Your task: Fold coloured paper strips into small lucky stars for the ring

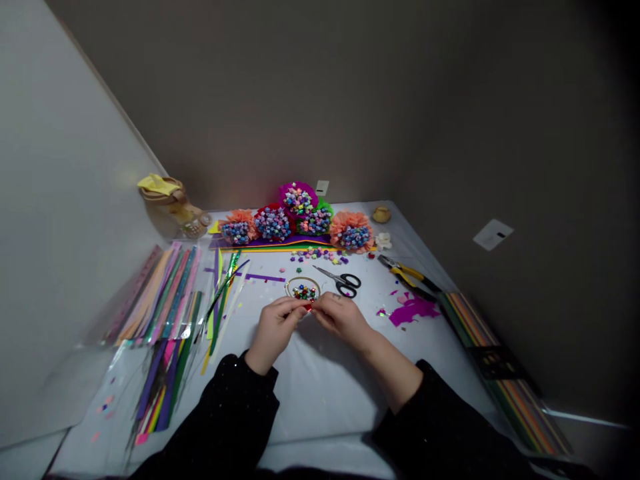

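Left hand [274, 327] and right hand [340, 317] meet at the fingertips, both pinching a small red piece [309, 309] just in front of a gold wire ring [303, 288] holding small paper stars, on the worktop [320, 393]. Left of the ring lie coloured paper strips [220, 307]; to its right, black-handled scissors [340, 280] and yellow-handled pliers [405, 273]. Beyond it are loose paper stars [317, 255] and star-filled crepe-paper flowers [295, 220].

The red bit [309, 309] pinched between the left hand [275, 330] and right hand [341, 317] is mostly hidden by fingers — too small to tell its shape; the black sleeves [220, 413] run off the bottom edge.
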The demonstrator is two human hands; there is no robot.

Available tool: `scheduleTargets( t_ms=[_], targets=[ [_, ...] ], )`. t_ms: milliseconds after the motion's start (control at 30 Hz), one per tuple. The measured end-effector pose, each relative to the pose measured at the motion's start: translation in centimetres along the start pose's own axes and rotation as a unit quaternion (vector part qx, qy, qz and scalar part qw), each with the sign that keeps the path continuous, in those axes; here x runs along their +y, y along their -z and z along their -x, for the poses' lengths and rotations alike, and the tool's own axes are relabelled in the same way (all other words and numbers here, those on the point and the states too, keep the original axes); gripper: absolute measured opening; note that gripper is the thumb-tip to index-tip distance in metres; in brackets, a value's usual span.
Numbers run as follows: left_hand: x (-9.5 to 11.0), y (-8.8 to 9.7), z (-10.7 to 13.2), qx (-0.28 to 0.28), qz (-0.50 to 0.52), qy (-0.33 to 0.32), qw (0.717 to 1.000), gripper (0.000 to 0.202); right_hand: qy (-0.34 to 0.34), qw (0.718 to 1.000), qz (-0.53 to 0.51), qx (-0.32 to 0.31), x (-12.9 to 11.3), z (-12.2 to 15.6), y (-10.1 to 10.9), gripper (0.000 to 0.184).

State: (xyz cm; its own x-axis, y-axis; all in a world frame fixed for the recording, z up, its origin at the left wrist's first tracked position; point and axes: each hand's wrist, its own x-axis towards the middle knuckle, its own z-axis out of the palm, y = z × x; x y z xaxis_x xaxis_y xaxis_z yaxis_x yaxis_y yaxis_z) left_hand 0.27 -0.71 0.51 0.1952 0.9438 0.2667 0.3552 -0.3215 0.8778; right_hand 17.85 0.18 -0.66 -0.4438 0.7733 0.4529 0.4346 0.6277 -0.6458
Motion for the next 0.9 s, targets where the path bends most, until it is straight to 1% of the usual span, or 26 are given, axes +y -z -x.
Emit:
scheduleTargets(
  t_ms=[167, 300, 467, 733, 900],
  targets=[
    [0.02, 0.15, -0.07, 0.011, -0.032, -0.063, 0.997, 0.017, 0.003, 1.0, -0.021, -0.011, -0.31, -0.36, 0.34, 0.021],
    [-0.14, 0.37, -0.05, 0.002, -0.059, -0.099, 0.993, 0.018, 0.016, 1.0, -0.022, -0.016, -0.26, -0.43, 0.4, 0.021],
    [-0.17, 0.45, 0.0, 0.003, -0.071, -0.114, 0.991, 0.017, 0.038, 0.999, -0.018, -0.015, -0.09, -0.31, 0.28, 0.019],
    [-0.12, 0.25, 0.21, 0.012, -0.078, -0.13, 0.988, 0.018, 0.041, 0.999, 0.012, 0.0, -0.11, -0.16, 0.03, 0.018],
    [-0.25, -0.01, 0.35, 0.026, -0.096, -0.146, 0.984, 0.019, 0.068, 0.997, 0.019, 0.036, -0.13, -0.27, -0.21, 0.017]
  ],
)
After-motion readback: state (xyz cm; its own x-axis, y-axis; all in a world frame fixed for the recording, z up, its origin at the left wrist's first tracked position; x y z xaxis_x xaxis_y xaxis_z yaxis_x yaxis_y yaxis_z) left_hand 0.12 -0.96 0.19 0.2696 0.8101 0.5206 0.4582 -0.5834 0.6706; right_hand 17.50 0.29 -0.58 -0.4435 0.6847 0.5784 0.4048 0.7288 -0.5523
